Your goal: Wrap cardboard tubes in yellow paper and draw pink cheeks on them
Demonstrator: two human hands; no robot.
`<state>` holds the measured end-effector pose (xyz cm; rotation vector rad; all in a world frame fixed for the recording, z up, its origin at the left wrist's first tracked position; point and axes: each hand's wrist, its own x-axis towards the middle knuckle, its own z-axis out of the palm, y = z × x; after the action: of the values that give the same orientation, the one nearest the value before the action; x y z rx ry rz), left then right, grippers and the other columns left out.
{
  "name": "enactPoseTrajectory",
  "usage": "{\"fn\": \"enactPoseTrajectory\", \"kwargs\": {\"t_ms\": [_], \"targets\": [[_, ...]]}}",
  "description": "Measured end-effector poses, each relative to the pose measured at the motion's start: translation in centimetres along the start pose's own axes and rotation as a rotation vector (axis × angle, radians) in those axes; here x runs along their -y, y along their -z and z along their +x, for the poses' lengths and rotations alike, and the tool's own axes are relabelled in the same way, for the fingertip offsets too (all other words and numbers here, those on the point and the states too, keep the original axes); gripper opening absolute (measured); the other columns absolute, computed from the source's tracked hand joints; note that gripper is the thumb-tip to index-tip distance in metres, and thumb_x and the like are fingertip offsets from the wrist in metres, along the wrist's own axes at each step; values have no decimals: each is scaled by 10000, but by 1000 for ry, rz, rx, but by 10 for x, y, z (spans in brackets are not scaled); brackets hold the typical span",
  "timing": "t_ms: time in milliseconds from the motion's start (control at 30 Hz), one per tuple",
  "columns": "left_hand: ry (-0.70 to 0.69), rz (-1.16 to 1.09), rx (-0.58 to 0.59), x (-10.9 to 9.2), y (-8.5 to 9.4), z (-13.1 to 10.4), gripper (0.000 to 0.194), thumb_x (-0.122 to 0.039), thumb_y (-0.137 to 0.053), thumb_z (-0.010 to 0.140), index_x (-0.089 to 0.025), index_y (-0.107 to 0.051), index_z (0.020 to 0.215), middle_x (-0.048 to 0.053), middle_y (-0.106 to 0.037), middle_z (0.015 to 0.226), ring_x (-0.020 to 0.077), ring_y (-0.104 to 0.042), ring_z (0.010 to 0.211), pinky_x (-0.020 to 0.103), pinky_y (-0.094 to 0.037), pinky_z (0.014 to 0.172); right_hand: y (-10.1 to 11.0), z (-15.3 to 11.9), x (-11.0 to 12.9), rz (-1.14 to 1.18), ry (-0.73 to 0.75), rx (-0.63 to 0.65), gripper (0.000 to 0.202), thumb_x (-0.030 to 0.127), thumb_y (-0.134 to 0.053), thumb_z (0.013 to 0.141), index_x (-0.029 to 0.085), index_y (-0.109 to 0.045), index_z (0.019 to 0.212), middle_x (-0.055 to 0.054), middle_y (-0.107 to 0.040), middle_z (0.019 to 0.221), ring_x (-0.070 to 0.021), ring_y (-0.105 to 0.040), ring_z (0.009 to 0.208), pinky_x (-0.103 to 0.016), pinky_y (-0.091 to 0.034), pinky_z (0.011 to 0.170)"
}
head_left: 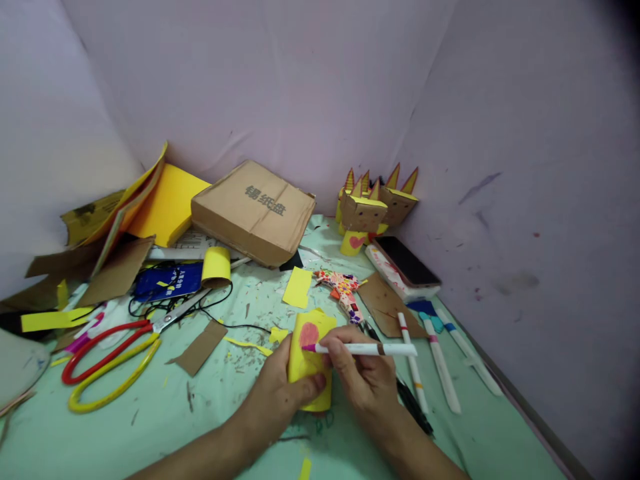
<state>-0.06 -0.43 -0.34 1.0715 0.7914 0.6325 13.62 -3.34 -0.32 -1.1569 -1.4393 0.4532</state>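
One tube (pixel 309 363) (yellow), in left hand (pixel 280 387)

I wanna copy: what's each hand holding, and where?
Left hand: yellow paper tube, by its side and lower front. Right hand: slim white marker, near its purple tip.

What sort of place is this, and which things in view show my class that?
Probably a craft table: scissors lie near a cardboard scrap, and the right hand holds a marker to a pink shape on a yellow tube held in the left hand.
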Motion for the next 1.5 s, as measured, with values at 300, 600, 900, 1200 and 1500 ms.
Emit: {"fn": "enactPoseTrajectory", "kwargs": {"t_ms": [300,600,900,1200,1500], "targets": [[-11,-112,42,2,2,1,540,-260,-713,690,-156,-510,1180,60,-648,958,224,-594,861,295,-463,724,0,-1,-7,31,4,-39,149,253,-518,877,214,-662,887,-28,-666,738,-148,-601,609,-249,-484,535],[89,-524,129,0,17,6,379,-254,-577,818,-157,-538,1182,97,-671,943,228,-642,809,362,-486,765,2,0,-3,14,15,-80,182,273,-485,897,205,-649,939,-49,-680,755,-170,-634,657,-284,-519,586],[158,-563,-3,0,16,8,286,-352,-496,870,-115,-544,1022,99,-662,817,222,-637,690,398,-520,657,11,-5,1,50,102,-36,247,302,-464,918,283,-660,1067,-16,-657,713,-169,-605,642,-292,-453,583],[135,-585,-2,-4,19,8,227,-173,-626,768,-110,-587,983,105,-685,874,214,-643,794,344,-512,728,9,-1,4,98,103,17,195,208,-502,889,222,-694,912,-30,-677,702,-159,-608,598,-272,-466,544],[258,-572,-118,-12,13,11,428,-436,-432,888,-64,-586,1033,113,-659,826,178,-611,675,283,-487,563,10,-3,3,94,64,69,192,199,-500,889,250,-682,919,-4,-667,721,-142,-602,619,-256,-460,581]]}}
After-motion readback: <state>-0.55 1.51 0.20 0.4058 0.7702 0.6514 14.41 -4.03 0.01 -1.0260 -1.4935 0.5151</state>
